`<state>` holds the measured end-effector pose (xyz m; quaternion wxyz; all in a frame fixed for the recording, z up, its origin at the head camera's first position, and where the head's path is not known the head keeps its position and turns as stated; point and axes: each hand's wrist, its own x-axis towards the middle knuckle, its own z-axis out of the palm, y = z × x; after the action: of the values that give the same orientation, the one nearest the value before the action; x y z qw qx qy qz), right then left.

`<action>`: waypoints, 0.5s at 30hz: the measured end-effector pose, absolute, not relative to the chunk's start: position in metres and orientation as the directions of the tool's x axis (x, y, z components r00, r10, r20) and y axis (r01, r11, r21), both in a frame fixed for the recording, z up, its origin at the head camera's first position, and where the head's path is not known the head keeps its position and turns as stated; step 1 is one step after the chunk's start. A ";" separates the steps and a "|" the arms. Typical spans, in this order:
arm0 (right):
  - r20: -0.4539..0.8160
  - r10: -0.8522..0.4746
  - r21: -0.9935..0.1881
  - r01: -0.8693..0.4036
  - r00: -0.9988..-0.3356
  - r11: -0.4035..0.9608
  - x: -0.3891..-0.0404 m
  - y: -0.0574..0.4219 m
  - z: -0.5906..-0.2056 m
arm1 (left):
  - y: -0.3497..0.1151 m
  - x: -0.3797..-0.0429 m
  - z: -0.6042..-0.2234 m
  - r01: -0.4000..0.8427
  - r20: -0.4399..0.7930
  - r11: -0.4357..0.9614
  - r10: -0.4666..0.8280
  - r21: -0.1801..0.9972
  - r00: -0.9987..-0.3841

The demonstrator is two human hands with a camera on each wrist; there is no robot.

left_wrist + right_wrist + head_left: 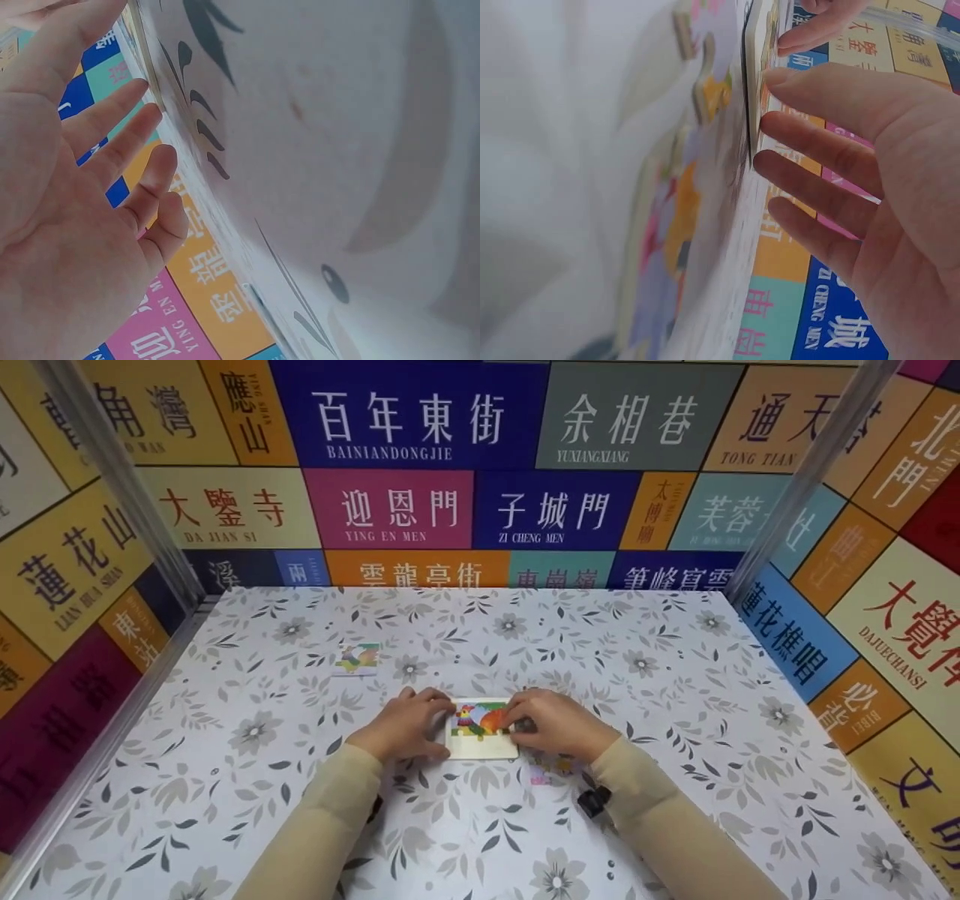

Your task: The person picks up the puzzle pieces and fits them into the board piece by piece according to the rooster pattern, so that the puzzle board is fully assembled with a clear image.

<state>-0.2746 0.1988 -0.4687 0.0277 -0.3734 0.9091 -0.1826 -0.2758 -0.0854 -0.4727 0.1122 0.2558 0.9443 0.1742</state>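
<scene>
A small puzzle board lies flat between the two hands, its upper part filled with a colourful rooster picture and its lower part bare. My left hand is spread along the board's left edge, index finger near the top corner and thumb by the bottom one. The other left fingers are loosely bent in the left wrist view. My right hand has thumb and fingertips on the right end of the picture, its fingers fairly straight in the right wrist view.
Loose puzzle pieces lie under and just in front of the right wrist, and show larger as thick-edged pieces in the right wrist view. Farther back on the left is another picture section. Printed panels surround the flower-patterned table.
</scene>
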 end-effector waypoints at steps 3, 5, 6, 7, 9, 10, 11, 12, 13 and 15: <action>0.087 -0.681 -0.411 -0.649 -0.727 0.640 -0.272 0.207 -0.469 | -0.087 -0.275 -0.473 0.437 -0.130 0.807 0.520 0.396 -0.844; 0.091 -0.674 -0.430 -0.639 -0.733 0.638 -0.270 0.213 -0.468 | -0.087 -0.274 -0.473 0.444 -0.123 0.803 0.526 0.397 -0.841; 0.095 -0.673 -0.432 -0.640 -0.734 0.636 -0.269 0.216 -0.468 | -0.087 -0.274 -0.472 0.449 -0.117 0.801 0.529 0.396 -0.841; 0.100 -0.674 -0.428 -0.643 -0.732 0.635 -0.268 0.219 -0.467 | -0.087 -0.274 -0.472 0.454 -0.112 0.800 0.532 0.392 -0.840; 0.113 -0.679 -0.413 -0.656 -0.725 0.632 -0.266 0.225 -0.466 | -0.088 -0.274 -0.472 0.464 -0.102 0.797 0.537 0.387 -0.837; 0.117 -0.683 -0.402 -0.663 -0.721 0.632 -0.265 0.227 -0.466 | -0.088 -0.273 -0.471 0.466 -0.101 0.797 0.538 0.385 -0.837; 0.118 -0.684 -0.391 -0.667 -0.720 0.634 -0.265 0.229 -0.466 | -0.088 -0.273 -0.471 0.467 -0.101 0.798 0.538 0.381 -0.837; 0.121 -0.686 -0.380 -0.671 -0.718 0.636 -0.264 0.230 -0.466 | -0.088 -0.273 -0.471 0.464 -0.103 0.800 0.535 0.380 -0.838; 0.122 -0.685 -0.371 -0.673 -0.719 0.640 -0.263 0.231 -0.465 | -0.088 -0.273 -0.470 0.461 -0.107 0.802 0.533 0.379 -0.839; 0.123 -0.682 -0.356 -0.674 -0.721 0.648 -0.260 0.233 -0.465 | -0.088 -0.273 -0.470 0.458 -0.107 0.803 0.530 0.382 -0.841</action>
<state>-0.2600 0.2331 -0.4653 0.0109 -0.3735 0.9076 -0.1916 -0.2730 -0.0875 -0.4700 0.1050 0.2618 0.9436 0.1734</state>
